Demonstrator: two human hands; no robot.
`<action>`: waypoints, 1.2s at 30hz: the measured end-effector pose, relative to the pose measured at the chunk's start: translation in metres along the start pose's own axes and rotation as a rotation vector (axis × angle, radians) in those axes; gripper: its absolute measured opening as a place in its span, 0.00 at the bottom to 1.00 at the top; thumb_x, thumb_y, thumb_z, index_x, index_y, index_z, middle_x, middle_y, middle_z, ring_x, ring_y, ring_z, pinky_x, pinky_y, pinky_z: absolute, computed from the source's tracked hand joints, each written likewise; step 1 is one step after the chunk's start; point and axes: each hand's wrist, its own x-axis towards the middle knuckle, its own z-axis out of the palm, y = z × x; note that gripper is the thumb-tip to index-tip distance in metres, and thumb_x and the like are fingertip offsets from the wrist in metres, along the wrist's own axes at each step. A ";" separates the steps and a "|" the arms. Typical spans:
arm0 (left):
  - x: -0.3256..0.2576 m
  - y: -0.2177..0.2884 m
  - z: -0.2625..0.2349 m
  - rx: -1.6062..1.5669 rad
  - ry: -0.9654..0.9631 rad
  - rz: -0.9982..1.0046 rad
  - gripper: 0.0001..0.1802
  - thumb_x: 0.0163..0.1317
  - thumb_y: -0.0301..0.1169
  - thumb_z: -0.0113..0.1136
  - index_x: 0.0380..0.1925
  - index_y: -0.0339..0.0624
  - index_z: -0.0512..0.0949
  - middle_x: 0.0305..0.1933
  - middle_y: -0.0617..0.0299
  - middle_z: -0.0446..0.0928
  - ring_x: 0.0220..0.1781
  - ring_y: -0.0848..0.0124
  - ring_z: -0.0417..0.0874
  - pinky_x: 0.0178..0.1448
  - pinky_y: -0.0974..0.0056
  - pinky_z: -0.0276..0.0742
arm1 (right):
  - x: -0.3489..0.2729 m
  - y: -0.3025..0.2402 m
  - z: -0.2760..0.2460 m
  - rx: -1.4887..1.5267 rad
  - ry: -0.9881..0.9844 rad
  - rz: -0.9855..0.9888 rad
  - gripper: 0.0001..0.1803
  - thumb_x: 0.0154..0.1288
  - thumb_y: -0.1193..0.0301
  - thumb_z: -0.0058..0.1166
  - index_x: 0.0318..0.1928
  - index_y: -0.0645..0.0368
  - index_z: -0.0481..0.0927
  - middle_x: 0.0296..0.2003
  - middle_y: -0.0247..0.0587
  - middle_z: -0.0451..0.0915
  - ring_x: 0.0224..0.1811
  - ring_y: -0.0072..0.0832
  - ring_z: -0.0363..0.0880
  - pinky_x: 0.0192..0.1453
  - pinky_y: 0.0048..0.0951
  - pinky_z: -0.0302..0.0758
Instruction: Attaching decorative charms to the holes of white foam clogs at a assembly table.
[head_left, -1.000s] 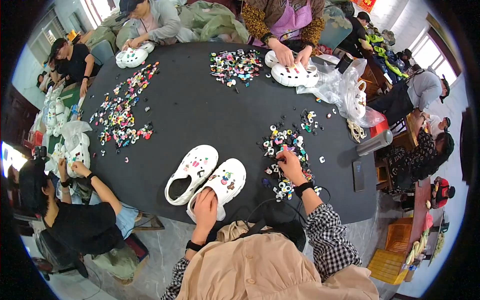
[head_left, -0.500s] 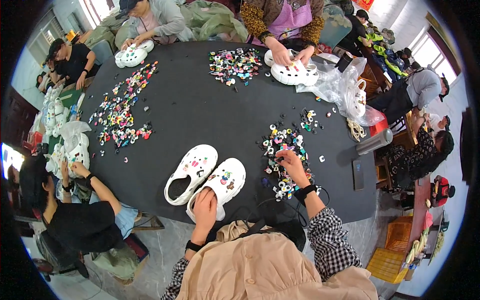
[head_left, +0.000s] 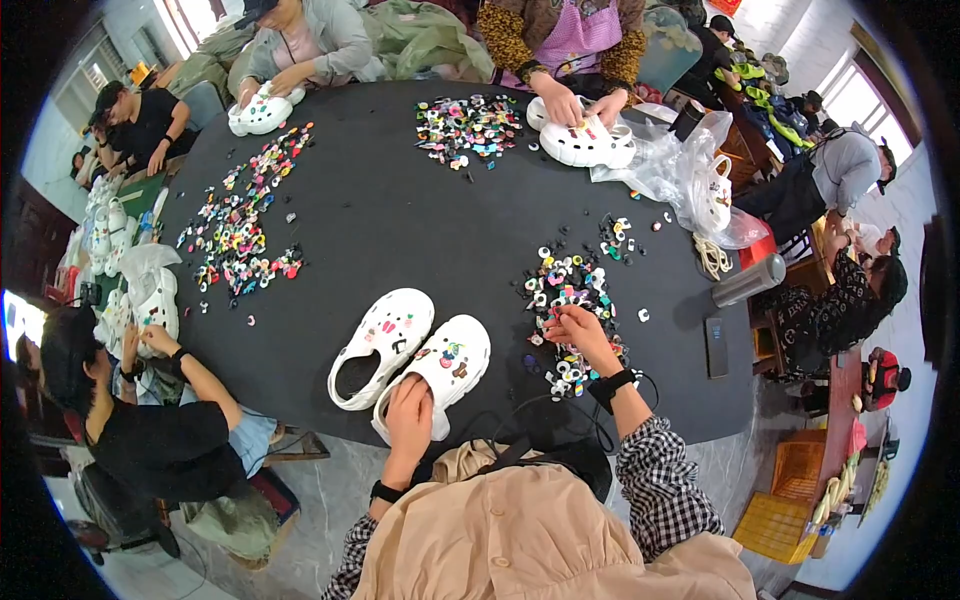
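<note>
From my right hand (head_left: 580, 333), the nearer-matched white clog (head_left: 455, 355) is lying to the left, its long axis running from a heel close to my body out to a toe leaning away and rightward; my left hand (head_left: 409, 410) is the closer one, reaching into its foot opening. Right hand: thumb and fingertips bunching near one another; whether a charm is sitting between them, I cannot tell. Left hand: fingers partly hiding inside the clog, touching it; how firmly they are closing, I cannot tell. Under and around the right hand: one charm pile (head_left: 565, 283), mixed colours, spreading. Beyond the left hand: a second white clog (head_left: 408, 308), lying just beside its mate, bearing charms. Right of the right hand: one dark phone (head_left: 716, 348); farther out, one metallic flask (head_left: 750, 282), lying beside coiled cord (head_left: 712, 256).
</note>
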 end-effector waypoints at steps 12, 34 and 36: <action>-0.004 0.004 -0.002 0.010 0.016 -0.005 0.11 0.61 0.23 0.54 0.43 0.33 0.77 0.52 0.52 0.76 0.52 0.51 0.74 0.56 0.54 0.70 | -0.002 0.003 -0.001 -0.024 0.042 -0.041 0.14 0.72 0.75 0.38 0.53 0.65 0.71 0.42 0.43 0.81 0.38 0.24 0.81 0.44 0.25 0.79; 0.011 0.016 -0.020 -0.550 -0.166 -0.605 0.19 0.66 0.29 0.55 0.54 0.30 0.71 0.51 0.55 0.78 0.51 0.68 0.79 0.56 0.67 0.72 | 0.006 -0.032 0.046 -0.302 -0.036 -0.205 0.12 0.69 0.70 0.48 0.47 0.63 0.78 0.35 0.35 0.81 0.34 0.20 0.78 0.39 0.24 0.75; 0.017 0.017 -0.019 -0.709 -0.205 -0.711 0.20 0.67 0.31 0.54 0.56 0.31 0.71 0.53 0.57 0.77 0.56 0.69 0.77 0.59 0.66 0.70 | 0.011 -0.032 0.055 -0.316 -0.082 -0.260 0.12 0.68 0.70 0.50 0.47 0.63 0.78 0.35 0.36 0.81 0.35 0.22 0.79 0.38 0.24 0.75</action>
